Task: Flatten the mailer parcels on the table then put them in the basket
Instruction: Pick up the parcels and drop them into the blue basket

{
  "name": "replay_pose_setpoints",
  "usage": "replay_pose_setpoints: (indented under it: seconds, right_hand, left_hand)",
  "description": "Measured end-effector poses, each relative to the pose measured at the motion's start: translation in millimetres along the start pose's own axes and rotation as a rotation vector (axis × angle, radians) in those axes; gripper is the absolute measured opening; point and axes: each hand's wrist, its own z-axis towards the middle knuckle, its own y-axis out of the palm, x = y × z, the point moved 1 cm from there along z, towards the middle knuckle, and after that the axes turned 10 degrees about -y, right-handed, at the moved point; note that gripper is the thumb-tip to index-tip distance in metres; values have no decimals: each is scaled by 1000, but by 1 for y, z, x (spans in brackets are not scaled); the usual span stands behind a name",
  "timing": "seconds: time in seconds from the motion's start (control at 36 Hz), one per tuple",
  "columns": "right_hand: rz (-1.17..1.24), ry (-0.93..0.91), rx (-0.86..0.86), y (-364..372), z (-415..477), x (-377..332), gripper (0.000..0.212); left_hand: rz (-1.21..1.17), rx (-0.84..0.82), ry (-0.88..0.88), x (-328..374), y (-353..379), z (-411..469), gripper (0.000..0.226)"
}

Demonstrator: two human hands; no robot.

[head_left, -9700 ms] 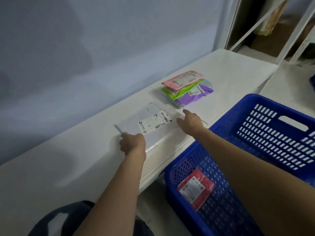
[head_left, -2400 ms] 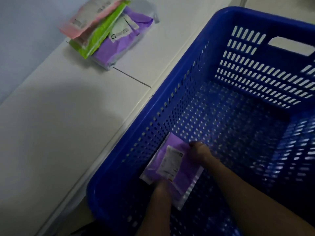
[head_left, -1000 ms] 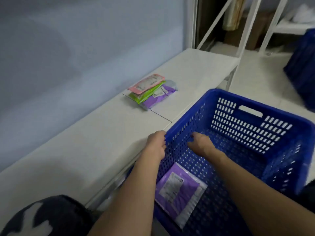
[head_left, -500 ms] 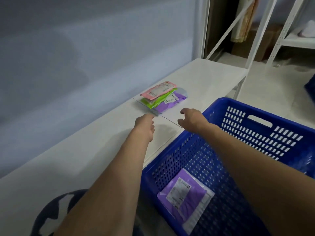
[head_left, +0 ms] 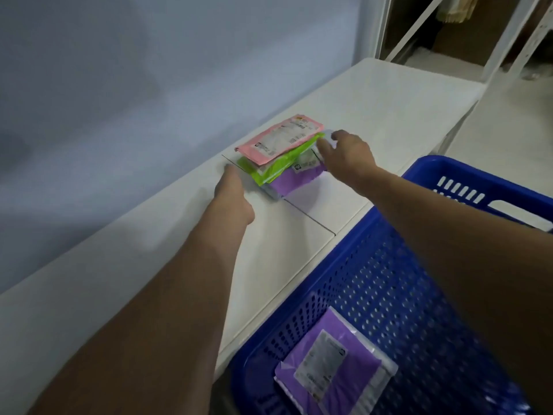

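Left hand (head_left: 232,191), right hand (head_left: 348,155) beside mailers (head_left: 278,139)

Top mailer (head_left: 281,139): pink, white label with dark print
Middle mailer (head_left: 276,169): lime green
Bottom mailer (head_left: 296,181): purple, white label
Basket (head_left: 374,265): deep blue, rows of small holes, slots near the rim
Mailer in basket (head_left: 359,377): purple, white label, pale edge
Table (head_left: 374,106): white
Wall (head_left: 149,70): pale grey-blue
Shelf frame (head_left: 505,40): white

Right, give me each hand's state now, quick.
Left hand: open, holding nothing, fingertips beside the mailer stack.
Right hand: open, fingers touching the stack's right edge, no grip visible.
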Motion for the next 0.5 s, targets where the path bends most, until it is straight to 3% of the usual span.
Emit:
replay_pose_setpoints:
  seconds: [0.22, 0.31, 0.42, 0.5]
  right_hand:
    - [246, 216, 35, 21, 44, 39, 61]
    - [306, 242, 19, 22, 58, 45, 66]
    - [382, 285, 38, 27, 76, 49, 74]
    - [422, 276, 28, 36, 84, 49, 63]
  left_hand:
    - [-339, -174, -30, 10, 7, 41, 69]
    - [-516, -313, -19, 14, 11, 55, 71]
    - [-453, -299, 71, 11, 19, 66, 72]
    - [-427, -278, 172, 3, 23, 73, 72]
